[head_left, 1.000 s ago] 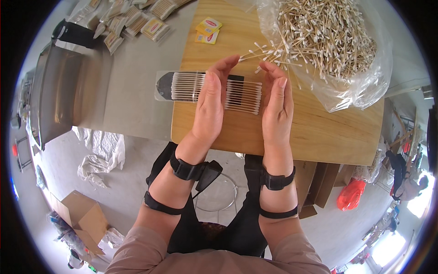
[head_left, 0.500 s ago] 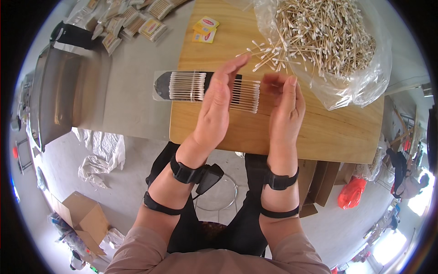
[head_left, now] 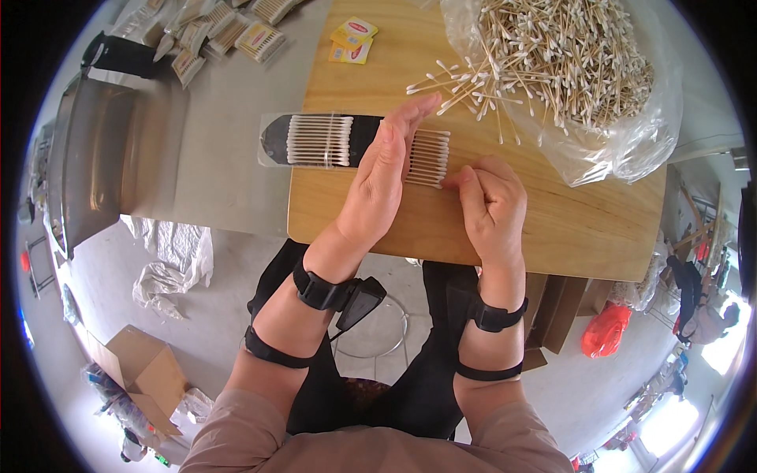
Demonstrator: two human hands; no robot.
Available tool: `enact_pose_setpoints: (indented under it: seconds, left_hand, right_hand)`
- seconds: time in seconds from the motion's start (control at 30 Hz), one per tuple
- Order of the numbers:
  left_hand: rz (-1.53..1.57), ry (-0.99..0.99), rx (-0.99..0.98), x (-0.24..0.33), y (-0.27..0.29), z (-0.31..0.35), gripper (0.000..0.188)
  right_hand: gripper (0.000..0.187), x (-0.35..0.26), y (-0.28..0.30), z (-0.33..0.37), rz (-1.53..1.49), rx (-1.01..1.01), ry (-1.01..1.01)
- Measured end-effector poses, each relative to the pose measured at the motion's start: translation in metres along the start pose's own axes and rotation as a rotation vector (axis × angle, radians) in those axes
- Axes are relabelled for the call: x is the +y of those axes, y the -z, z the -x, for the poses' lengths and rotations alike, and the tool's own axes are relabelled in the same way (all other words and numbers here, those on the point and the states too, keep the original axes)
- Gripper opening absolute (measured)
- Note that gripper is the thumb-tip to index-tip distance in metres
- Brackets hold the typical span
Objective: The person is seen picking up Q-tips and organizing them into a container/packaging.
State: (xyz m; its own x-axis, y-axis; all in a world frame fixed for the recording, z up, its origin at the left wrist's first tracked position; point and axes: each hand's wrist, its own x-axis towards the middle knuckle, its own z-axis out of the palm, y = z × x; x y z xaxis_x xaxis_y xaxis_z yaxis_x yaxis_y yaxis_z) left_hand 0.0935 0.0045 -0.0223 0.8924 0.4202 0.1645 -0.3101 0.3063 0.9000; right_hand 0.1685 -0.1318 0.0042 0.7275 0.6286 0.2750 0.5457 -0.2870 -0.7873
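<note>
My left hand stands on edge with its fingers stretched out, against the left side of a row of cotton swabs lying parallel on the table. My right hand is closed, its fingers curled and the thumb laid against them. One fingertip is at the row's lower right corner; whether anything is pinched there is hidden. Left of my left hand lies a dark strip with a rounded end in clear plastic film, bearing another neat row of swabs. The left hand covers part of the strip.
A clear plastic bag spills a heap of loose swabs at the back right of the wooden table. Yellow cards lie at its back left. Packed swabs rest on the grey surface, near a metal box.
My right hand has moved down and toward me, and its fingers have curled closed from a spread pose. My left hand stays nearly in place; the right swab row is straighter.
</note>
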Motion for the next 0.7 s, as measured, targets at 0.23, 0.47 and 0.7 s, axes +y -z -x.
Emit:
enact_pose_setpoints:
  seconds: [0.23, 0.47, 0.7]
  left_hand:
    - [0.011, -0.008, -0.007, -0.0010, 0.0005, -0.0012, 0.065]
    - [0.021, -0.002, -0.009, -0.0004, 0.0008, -0.0012, 0.066]
    - [0.017, 0.001, -0.012, 0.0003, 0.0011, -0.0013, 0.066]
  right_hand:
    - [0.020, 0.0018, -0.0001, -0.0002, 0.032, 0.000, 0.039]
    - [0.018, -0.0019, -0.0007, 0.0000, -0.014, 0.024, -0.072]
    - [0.018, 0.0012, -0.0022, -0.0006, 0.051, 0.011, -0.006]
